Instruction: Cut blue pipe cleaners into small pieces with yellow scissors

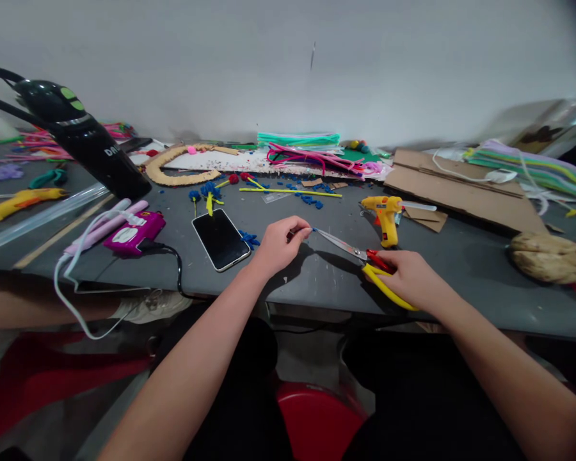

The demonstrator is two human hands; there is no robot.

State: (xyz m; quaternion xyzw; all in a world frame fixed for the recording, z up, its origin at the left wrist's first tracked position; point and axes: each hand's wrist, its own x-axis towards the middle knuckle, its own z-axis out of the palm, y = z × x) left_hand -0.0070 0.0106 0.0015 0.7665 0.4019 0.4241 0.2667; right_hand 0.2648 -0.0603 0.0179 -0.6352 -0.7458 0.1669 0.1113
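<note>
Centre of frame: left hand [276, 246] pinched on small blue piece [312, 228], just at scissors [350, 250] tip | right of centre: right hand [413, 278] clamped on scissors handles, blades almost together | best, probably: keep piece steady, fingertips [301, 232] clear of blades.

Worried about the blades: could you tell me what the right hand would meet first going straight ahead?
Probably the left hand, pinching a small piece at the tip of the scissors; nothing shows between.

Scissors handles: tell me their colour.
The scissors handles are yellow with red inner parts, held in the right hand; the head view shows them.
</note>
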